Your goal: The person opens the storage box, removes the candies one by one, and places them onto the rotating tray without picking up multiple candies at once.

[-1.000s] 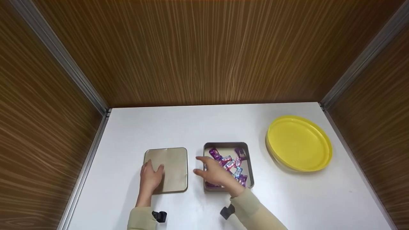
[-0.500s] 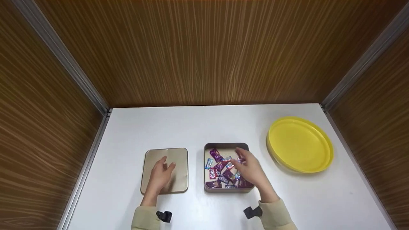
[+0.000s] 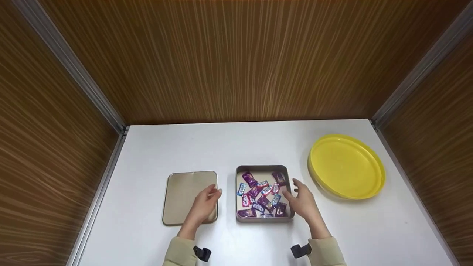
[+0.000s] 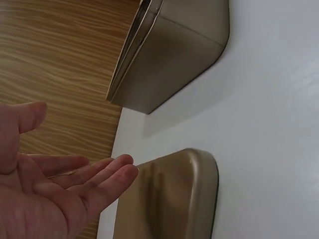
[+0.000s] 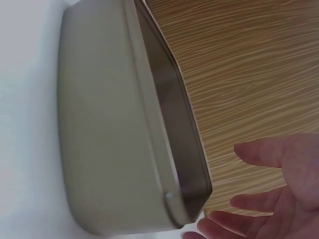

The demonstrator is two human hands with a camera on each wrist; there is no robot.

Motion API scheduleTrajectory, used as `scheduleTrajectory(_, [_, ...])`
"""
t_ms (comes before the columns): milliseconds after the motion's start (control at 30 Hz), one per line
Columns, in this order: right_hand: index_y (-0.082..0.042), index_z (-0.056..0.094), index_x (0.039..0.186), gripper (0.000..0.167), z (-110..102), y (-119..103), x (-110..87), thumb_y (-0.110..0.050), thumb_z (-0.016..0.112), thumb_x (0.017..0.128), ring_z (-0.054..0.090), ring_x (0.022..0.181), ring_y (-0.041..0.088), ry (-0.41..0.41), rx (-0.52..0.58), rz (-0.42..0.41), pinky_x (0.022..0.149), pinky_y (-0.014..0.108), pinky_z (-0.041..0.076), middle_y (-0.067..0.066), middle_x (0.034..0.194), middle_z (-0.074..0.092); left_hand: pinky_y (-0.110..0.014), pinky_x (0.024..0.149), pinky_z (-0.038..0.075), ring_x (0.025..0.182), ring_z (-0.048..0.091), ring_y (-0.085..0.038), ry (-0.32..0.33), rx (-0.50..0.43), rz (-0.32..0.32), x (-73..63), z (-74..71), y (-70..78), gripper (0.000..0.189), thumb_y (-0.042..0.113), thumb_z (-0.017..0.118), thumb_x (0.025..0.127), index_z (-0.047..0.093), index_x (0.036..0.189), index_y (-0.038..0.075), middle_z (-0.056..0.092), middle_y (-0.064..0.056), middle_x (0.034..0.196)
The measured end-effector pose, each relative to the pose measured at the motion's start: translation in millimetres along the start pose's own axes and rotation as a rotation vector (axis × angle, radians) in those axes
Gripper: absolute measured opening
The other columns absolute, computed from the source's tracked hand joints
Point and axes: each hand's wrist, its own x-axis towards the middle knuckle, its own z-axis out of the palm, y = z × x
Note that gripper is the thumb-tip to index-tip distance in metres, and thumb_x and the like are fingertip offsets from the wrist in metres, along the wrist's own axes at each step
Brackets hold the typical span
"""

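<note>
The tin (image 3: 264, 220) lay at nine o'clock from the right hand (image 3: 304, 201) and three from the left hand (image 3: 203, 204), thumbs apart from fingers.

Small booth (image 3: 72, 64), woodgrain walls (image 3: 236, 62), white tabletop (image 3: 236, 144)

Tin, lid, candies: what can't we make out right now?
Tin: cut off by the top edge, both wrist views.
Lid: cut off by the bottom edge, left wrist; partly behind the left hand, head view.
Candies: hidden by the tin's wall, left wrist; fine wrapper print too small, head view.
</note>
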Motion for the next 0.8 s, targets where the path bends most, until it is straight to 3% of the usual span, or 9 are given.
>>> scheduleTrajectory(133, [0.012, 0.033, 0.144, 0.065, 2.5, 2.3, 0.2, -0.021, 0.061, 0.096, 0.048, 0.123, 0.049, -0.035, 0.037, 0.029, 0.093, 0.056, 0.048, 0.034, 0.142, 0.04, -0.043, 0.093, 0.051, 0.119, 0.055, -0.036, -0.053, -0.011, -0.011, -0.3, 14.6, 1.4, 0.067, 0.043, 0.052, 0.101, 0.039, 0.145, -0.005, 0.052, -0.022, 0.135])
scheduleTrajectory(400, [0.015, 0.037, 0.141, 0.061, 5.7, 2.9, -0.8, -0.021, 0.06, 0.096, 0.056, 0.115, 0.046, -0.072, 0.049, 0.072, 0.088, 0.051, 0.052, 0.033, 0.132, 0.051, -0.045, 0.094, 0.05, 0.122, 0.052, -0.042, -0.164, -0.069, 0.007, 2.4, 35.9, 1.6, 0.058, 0.034, 0.048, 0.104, 0.043, 0.14, -0.011, 0.048, -0.029, 0.138])
scheduleTrajectory(800, [0.014, 0.041, 0.139, 0.061, 10.4, 1.9, 2.8, -0.024, 0.06, 0.096, 0.057, 0.112, 0.045, -0.066, 0.034, 0.081, 0.09, 0.055, 0.05, 0.033, 0.129, 0.053, -0.047, 0.093, 0.05, 0.121, 0.054, -0.038, -0.221, -0.123, 0.019, 4.3, 44.8, 1.7, 0.054, 0.03, 0.045, 0.105, 0.042, 0.142, -0.01, 0.054, -0.024, 0.133])
